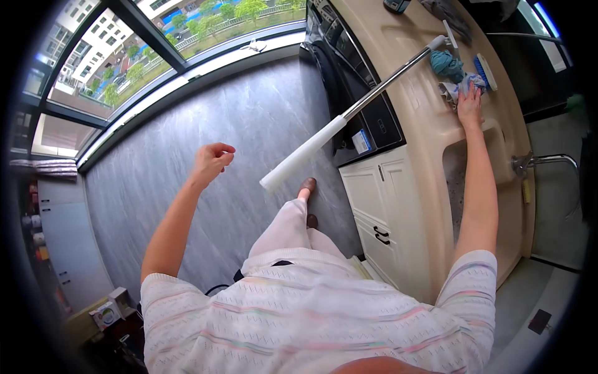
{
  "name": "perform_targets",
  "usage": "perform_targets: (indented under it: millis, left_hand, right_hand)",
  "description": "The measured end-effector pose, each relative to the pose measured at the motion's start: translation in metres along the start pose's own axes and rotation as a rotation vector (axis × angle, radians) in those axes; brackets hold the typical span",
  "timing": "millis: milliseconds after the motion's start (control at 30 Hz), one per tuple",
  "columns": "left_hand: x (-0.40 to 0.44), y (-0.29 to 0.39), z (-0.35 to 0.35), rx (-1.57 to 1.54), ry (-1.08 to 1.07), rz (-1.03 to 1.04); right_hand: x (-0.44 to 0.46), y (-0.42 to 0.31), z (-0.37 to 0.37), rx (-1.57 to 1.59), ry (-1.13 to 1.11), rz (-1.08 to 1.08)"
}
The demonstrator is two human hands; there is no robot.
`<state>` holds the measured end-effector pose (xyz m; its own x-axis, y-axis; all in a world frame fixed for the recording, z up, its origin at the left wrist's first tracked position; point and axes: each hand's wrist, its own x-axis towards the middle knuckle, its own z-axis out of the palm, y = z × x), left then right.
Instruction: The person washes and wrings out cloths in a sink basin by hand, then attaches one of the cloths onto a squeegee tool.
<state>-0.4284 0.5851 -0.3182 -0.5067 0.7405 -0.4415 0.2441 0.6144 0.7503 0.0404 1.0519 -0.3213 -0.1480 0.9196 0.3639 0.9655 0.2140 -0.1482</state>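
Observation:
On the washbasin counter, my right hand point(470, 107) has its fingers over a crumpled blue-and-white cloth point(474, 83); its fingertips press into the folds. Touching that cloth is a bunched teal rag point(446, 66), and a blue-and-white scrub brush point(485, 71) lies just beyond. A long-handled squeegee point(311, 151) with a white grip and metal pole rests across the counter, its grip end sticking out over the floor. My left hand point(213, 164) hangs in the air left of that grip, fingers loosely curled and apart, holding nothing.
The beige counter point(398, 56) has a sink basin point(492, 146) under my right forearm and a chrome faucet point(529, 163). A dark cloth point(445, 17) lies at the far end. Below are white cabinet doors point(381, 215) and a black-fronted appliance point(374, 118). Windows line the left.

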Motion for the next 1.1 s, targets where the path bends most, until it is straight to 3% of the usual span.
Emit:
perform_targets:
  millis: [133, 233, 433, 500, 600, 733, 800, 867, 967, 1100]
  left_hand:
    - [-0.020, -0.027, -0.002, -0.082, -0.024, -0.055]
    - [-0.024, -0.034, -0.004, -0.058, -0.066, -0.005]
    - [-0.007, -0.070, -0.034, 0.010, -0.116, 0.047]
    - [0.007, -0.096, -0.053, 0.025, -0.106, 0.057]
    - [0.021, -0.122, -0.094, 0.093, -0.078, 0.081]
    - [0.054, -0.178, -0.159, 0.075, -0.022, 0.018]
    - [0.070, -0.205, -0.191, 0.057, 0.013, -0.058]
    - [0.084, -0.218, -0.220, 0.050, 0.035, -0.115]
    - [0.107, -0.230, -0.251, 0.044, 0.048, -0.138]
    - [0.142, -0.236, -0.263, -0.013, 0.056, -0.147]
  right_hand:
    - [-0.007, 0.028, 0.001, 0.054, -0.001, -0.148]
    - [-0.036, -0.003, -0.040, -0.106, -0.205, 0.036]
    - [-0.063, -0.028, -0.093, -0.109, -0.320, 0.110]
    - [-0.055, -0.024, -0.093, 0.002, -0.278, 0.103]
    - [-0.042, -0.078, -0.119, 0.380, -0.106, 0.142]
    - [-0.040, -0.256, -0.211, 0.884, 0.170, -0.271]
    - [-0.074, -0.377, -0.282, 0.849, 0.361, -0.507]
    - [-0.108, -0.449, -0.330, 0.629, 0.563, -0.836]
    - [-0.154, -0.534, -0.375, 0.648, 0.561, -1.358]
    - [-0.150, -0.592, -0.373, 0.529, 0.558, -1.579]
